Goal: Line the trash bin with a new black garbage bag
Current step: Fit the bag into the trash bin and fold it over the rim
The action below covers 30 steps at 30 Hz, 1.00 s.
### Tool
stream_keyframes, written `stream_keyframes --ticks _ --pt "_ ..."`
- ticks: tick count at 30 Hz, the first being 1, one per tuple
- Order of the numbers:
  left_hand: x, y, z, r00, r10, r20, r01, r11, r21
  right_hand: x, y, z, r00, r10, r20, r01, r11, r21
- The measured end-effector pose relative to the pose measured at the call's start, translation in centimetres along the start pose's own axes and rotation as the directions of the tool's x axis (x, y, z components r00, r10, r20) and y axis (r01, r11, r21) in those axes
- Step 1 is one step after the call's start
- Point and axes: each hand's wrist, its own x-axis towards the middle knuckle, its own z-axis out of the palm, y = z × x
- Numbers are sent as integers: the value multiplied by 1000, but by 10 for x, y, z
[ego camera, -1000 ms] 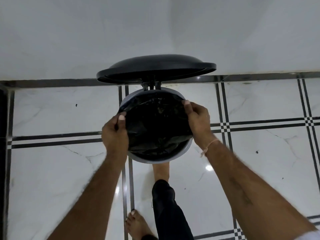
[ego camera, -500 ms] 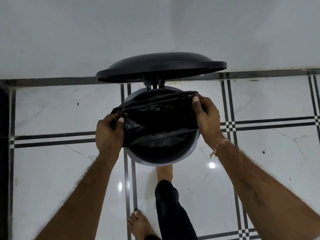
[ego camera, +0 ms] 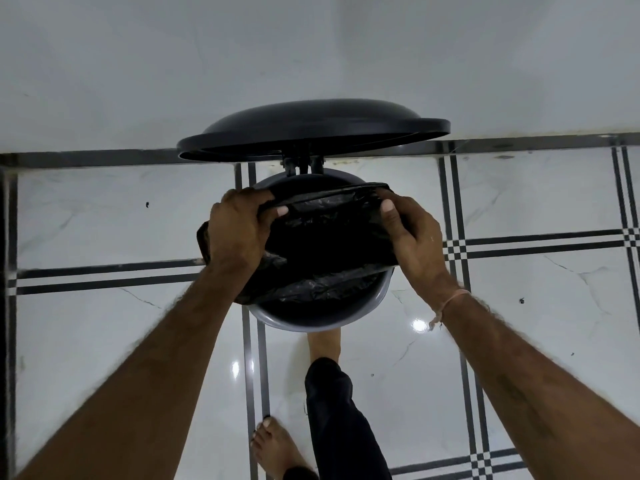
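Note:
A round grey trash bin (ego camera: pixel 311 325) stands on the floor below me, its black lid (ego camera: pixel 311 128) tipped up at the far side. A black garbage bag (ego camera: pixel 325 244) hangs in the bin's mouth, its opening stretched across the top. My left hand (ego camera: pixel 237 233) grips the bag's far edge on the left, with bag plastic bunched over the rim beside my wrist. My right hand (ego camera: pixel 414 237) pinches the same edge on the right. The bin's near rim is bare grey, and its inside is dark.
A white wall (ego camera: pixel 311 64) rises directly behind the bin. The floor (ego camera: pixel 104 220) is glossy white marble tile with black stripes. My bare right foot (ego camera: pixel 323 344) is at the bin's base, likely on a pedal, and my left foot (ego camera: pixel 277 448) stands nearer.
Both hands have shifted from the bin's sides toward its far rim, pulling the bag's edge with them. The bag's opening now spans the back of the bin.

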Motion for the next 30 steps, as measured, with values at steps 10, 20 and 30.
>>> stream_keyframes --ticks 10,20,30 --pt "-9 -16 -12 944 -188 272 314 768 -558 35 -14 10 999 -27 38 34 977 -212" --pt "37 -29 8 823 -565 53 488 656 -576 74 -11 24 992 70 105 -53 987 -151" --pt "65 -70 20 582 -588 562 809 345 -476 79 12 13 896 344 281 -346 937 -44"
